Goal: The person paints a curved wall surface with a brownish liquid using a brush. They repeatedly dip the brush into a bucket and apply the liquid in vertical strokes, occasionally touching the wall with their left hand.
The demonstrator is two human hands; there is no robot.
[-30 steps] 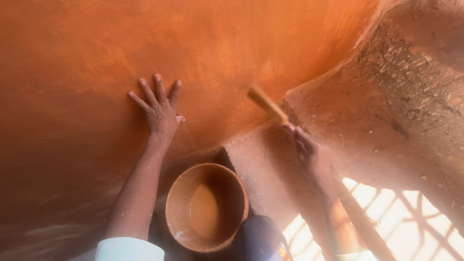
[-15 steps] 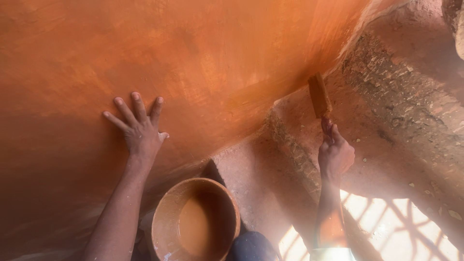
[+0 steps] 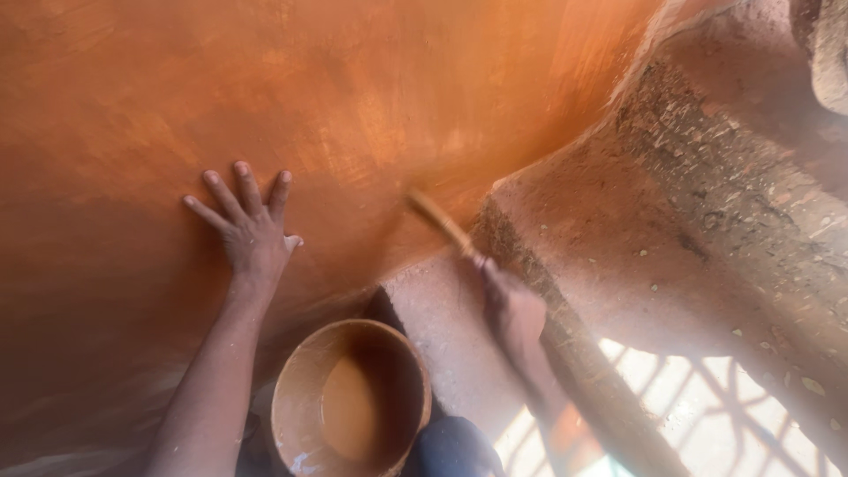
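My left hand lies flat with spread fingers on a smooth orange clay-coated wall. My right hand, blurred by motion, grips a paintbrush whose orange tip touches the wall near its lower edge. Below and between my arms stands a round bucket smeared with clay and holding orange liquid.
To the right runs a rough, uncoated mud ledge with bits of straw in it. Bright sunlight with a grille-shaped shadow falls on the ground at the lower right.
My right hand has swung the brush down and to the left, from the rough ledge onto the orange wall. My left hand stays flat on the wall.
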